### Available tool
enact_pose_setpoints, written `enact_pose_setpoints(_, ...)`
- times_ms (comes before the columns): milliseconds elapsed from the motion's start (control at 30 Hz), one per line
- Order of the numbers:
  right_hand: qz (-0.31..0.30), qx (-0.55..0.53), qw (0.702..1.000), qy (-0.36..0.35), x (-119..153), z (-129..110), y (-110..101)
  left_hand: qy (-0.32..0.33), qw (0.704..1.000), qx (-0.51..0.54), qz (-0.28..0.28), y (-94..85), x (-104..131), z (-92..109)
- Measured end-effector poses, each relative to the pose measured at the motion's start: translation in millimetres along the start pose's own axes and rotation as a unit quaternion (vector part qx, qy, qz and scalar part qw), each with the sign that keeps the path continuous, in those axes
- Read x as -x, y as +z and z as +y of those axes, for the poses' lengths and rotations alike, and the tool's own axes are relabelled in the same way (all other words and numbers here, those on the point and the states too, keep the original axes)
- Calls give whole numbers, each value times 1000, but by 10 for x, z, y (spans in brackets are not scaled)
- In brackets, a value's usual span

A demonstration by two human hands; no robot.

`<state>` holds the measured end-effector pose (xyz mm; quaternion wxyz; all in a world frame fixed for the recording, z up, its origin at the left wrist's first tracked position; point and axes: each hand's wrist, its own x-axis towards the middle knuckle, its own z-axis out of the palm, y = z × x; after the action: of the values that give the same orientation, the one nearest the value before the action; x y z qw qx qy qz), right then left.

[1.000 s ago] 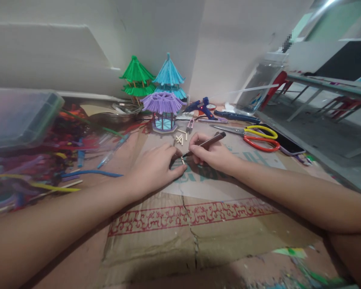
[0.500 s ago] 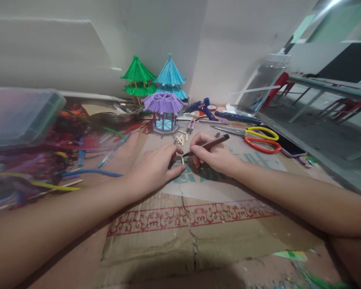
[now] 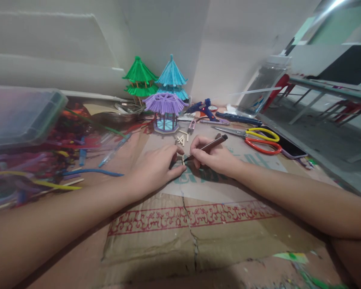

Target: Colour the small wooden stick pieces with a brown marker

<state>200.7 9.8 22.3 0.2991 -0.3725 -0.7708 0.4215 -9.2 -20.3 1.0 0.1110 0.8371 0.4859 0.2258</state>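
Observation:
Between the thumb and fingertips of my left hand (image 3: pixel 161 162) a short pale wooden stick (image 3: pixel 183 160) is pinched upright against the cardboard. My right hand (image 3: pixel 209 154) is closed around a dark marker pen (image 3: pixel 209 145), its tip touching or very near the stick. Just beyond my fingers lies a small pile of cut stick pieces (image 3: pixel 180 140). Behind the pile stands a small model pavilion with a purple roof (image 3: pixel 165 105), with a green-roofed pavilion (image 3: pixel 140 74) and a blue-roofed one (image 3: pixel 171 74) farther back.
Scissors with yellow and red handles (image 3: pixel 263 141) lie on the right beside a phone (image 3: pixel 285 144). Small snips (image 3: pixel 191 127), a blue glue gun (image 3: pixel 203 108) and a blue cutter (image 3: pixel 239 118) lie behind. On the left, a plastic box (image 3: pixel 24 116) sits over colourful pipe cleaners (image 3: pixel 57 184).
The marker's tip has moved slightly down along the stick, toward me. My left hand keeps its pinch, and the view has shifted a little.

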Motion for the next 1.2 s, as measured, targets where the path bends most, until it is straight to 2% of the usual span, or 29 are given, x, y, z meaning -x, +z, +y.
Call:
enact_pose_setpoints(467, 14, 17, 1000, -12, -22, 36, -2, 1, 1000, -27, -15, -48, -35, 12)
enact_pose_setpoints(767, -5, 39, 999, -6, -35, -1, 5, 10, 999, -40, -16, -34, -31, -5)
enact_pose_setpoints(1000, 3, 51, 999, -8, -34, 13, 5, 31, 999, 35, 13, -31, -36, -72)
enact_pose_setpoints(1200, -3, 39, 999, -15, -37, 13, 1, 43, 998, 38, -2, -31, -49, -102)
